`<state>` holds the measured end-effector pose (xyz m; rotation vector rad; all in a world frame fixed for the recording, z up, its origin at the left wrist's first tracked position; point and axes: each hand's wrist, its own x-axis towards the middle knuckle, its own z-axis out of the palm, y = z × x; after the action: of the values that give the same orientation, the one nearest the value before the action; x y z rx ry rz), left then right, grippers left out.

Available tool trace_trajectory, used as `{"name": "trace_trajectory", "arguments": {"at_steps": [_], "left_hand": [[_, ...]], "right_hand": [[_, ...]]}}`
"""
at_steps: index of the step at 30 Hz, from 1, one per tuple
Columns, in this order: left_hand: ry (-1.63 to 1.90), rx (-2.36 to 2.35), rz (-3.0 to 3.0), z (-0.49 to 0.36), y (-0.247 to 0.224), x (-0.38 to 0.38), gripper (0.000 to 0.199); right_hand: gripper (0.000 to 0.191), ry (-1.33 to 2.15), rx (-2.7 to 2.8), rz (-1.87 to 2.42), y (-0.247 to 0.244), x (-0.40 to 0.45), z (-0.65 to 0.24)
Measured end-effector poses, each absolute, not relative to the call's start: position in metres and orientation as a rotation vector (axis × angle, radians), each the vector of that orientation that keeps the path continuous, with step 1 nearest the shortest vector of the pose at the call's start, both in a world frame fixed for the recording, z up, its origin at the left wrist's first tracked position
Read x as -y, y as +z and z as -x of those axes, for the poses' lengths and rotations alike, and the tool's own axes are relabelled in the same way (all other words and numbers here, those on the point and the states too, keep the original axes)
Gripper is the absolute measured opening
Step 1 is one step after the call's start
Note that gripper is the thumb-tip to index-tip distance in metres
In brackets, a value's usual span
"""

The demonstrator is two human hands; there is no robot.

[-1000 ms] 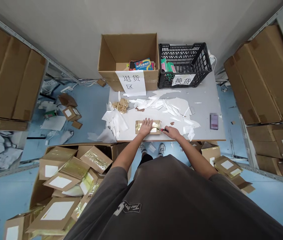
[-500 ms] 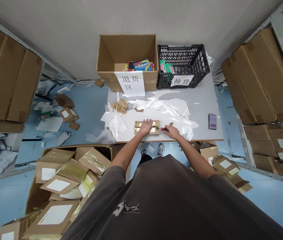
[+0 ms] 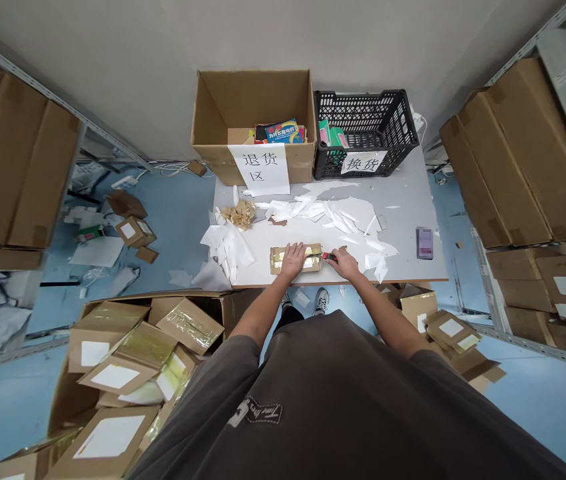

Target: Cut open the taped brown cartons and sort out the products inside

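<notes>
A small taped cardboard package [image 3: 313, 263] lies near the front edge of the white table [image 3: 407, 200]. My left hand [image 3: 293, 259] rests flat on its left half, fingers spread and pointing away from me. Beside the package's right end, my right hand [image 3: 344, 263] is wrapped round a red and black cutter [image 3: 327, 256]. The cutter's blade reaches left over the top of the package, close to the left fingers. Behind and to the left are crumpled brown paper [image 3: 243, 213] and torn white paper strips [image 3: 307, 207].
At the table's back stand an open cardboard box [image 3: 257, 107] with books and a black crate [image 3: 367, 127] with green items. A phone [image 3: 425, 243] lies at the right. A large carton of packages [image 3: 113, 373] stands below left; shelves flank both sides.
The package and my left hand have shifted slightly right. The cutter now overlaps the package's right end more.
</notes>
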<state>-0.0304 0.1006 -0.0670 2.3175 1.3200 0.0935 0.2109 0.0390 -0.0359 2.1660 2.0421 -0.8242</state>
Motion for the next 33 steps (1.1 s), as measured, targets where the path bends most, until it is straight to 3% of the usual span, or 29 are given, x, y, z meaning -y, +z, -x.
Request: {"name": "trace_trajectory", "arguments": {"at_steps": [6, 10, 15, 18, 23, 29, 33], "left_hand": [[0.116, -1.322, -2.336, 0.032, -0.069, -0.100, 0.053], [0.147, -1.297, -2.322, 0.034, -0.067, -0.100, 0.053], [0.033, -1.235, -2.280, 0.047, -0.055, -0.114, 0.064], [-0.110, -1.197, -2.245, 0.071, -0.047, -0.129, 0.077], [-0.135, -1.357, -2.072, 0.113, -0.043, -0.124, 0.055], [-0.002, -1.720, -1.707, 0.106, -0.050, -0.075, 0.064], [0.134, -1.652, -1.532, 0.113, -0.060, -0.075, 0.082]], "right_hand": [[0.032, -0.884, -1.998, -2.219, -0.034, -0.053, -0.219], [0.032, -0.986, -1.783, -2.511, -0.036, -0.042, -0.238], [0.044, -1.544, -1.352, -2.794, -0.055, -0.017, -0.205], [0.054, -1.687, -1.186, -2.888, -0.071, -0.017, -0.165], [0.062, -1.585, -1.082, -3.064, -0.087, -0.054, -0.140], [0.055, -1.464, -1.263, -3.054, -0.083, -0.130, -0.116], [0.035, -1.873, -1.069, -2.911, -0.067, -0.133, -0.122]]}}
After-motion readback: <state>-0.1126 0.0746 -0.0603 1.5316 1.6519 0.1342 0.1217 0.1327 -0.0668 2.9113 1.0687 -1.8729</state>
